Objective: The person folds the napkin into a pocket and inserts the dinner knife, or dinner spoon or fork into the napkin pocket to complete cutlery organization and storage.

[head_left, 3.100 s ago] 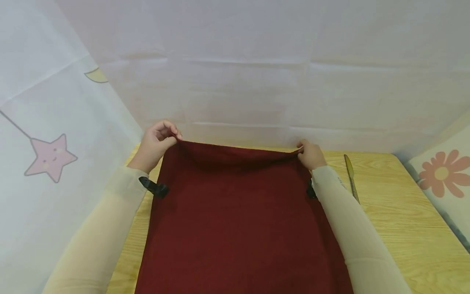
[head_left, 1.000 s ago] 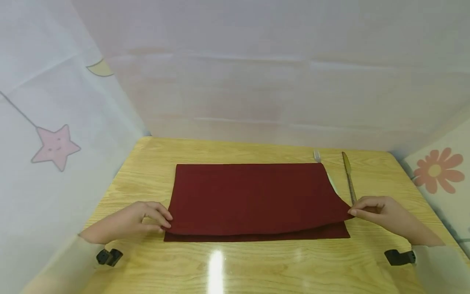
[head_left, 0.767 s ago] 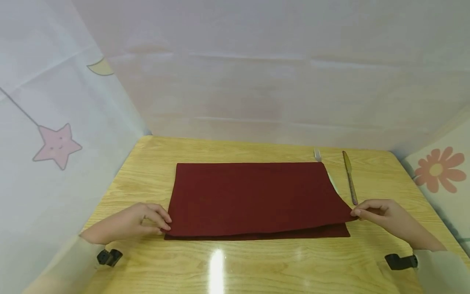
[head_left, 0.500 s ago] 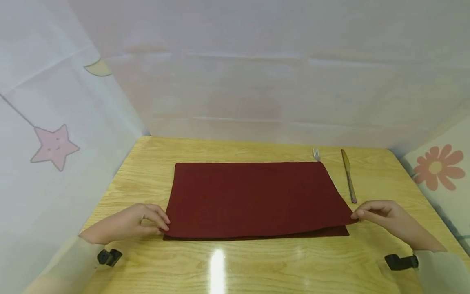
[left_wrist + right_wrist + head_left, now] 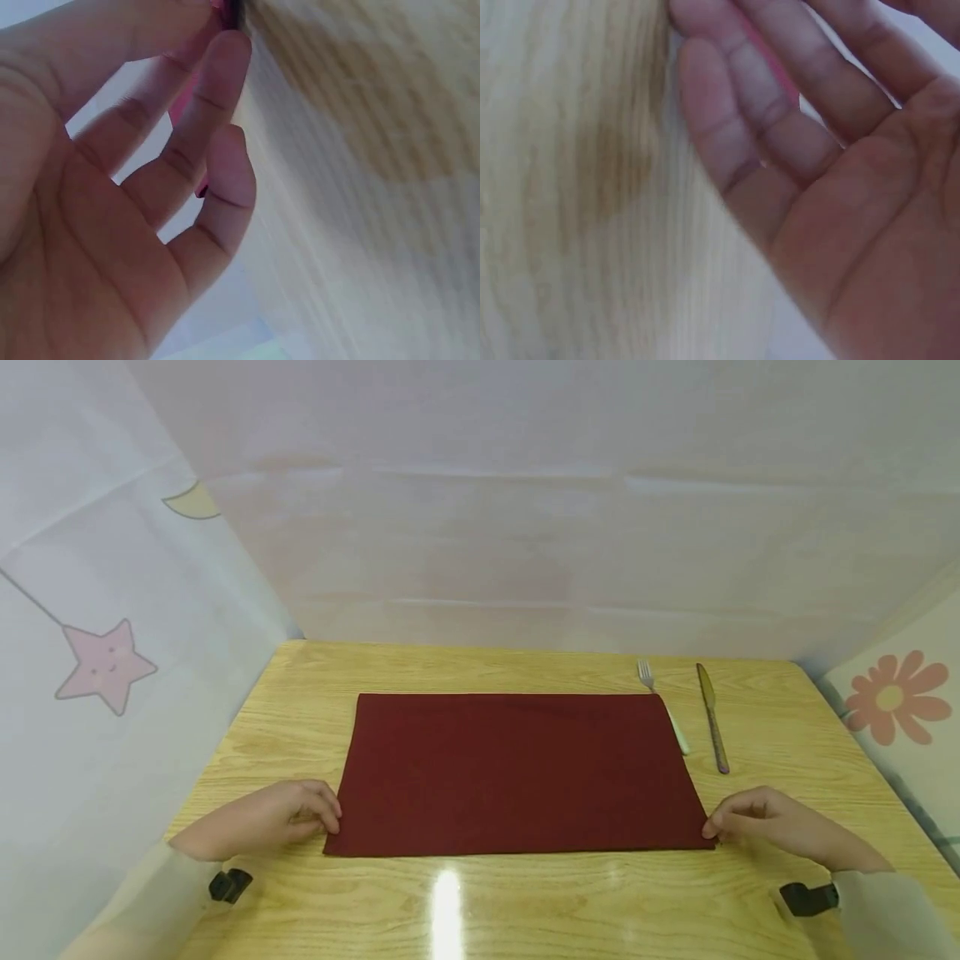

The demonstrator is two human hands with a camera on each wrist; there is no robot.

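Observation:
A dark red cloth (image 5: pixel 517 777), folded in half, lies flat on the wooden table, its two near edges lined up. At its near left corner my left hand (image 5: pixel 281 817) pinches the fabric between thumb and fingers. A sliver of red shows behind the fingers of the left hand (image 5: pixel 135 172) in the left wrist view. My right hand (image 5: pixel 780 827) pinches the near right corner, thumb and forefinger together. The right wrist view shows the palm and fingers of the right hand (image 5: pixel 832 157) close to the tabletop; the pinch itself is out of frame.
A fork (image 5: pixel 677 731) lies right of the cloth, its middle covered by the cloth's edge. Farther right is a table knife (image 5: pixel 712 718). Pale printed sheets (image 5: pixel 480 527) enclose the wooden table (image 5: pixel 525 902) at the back and sides.
Both hands brought the cloth's far edge toward the body, folding it over. The raised right corner then came down and inward onto the lower layer. More of the fork now shows.

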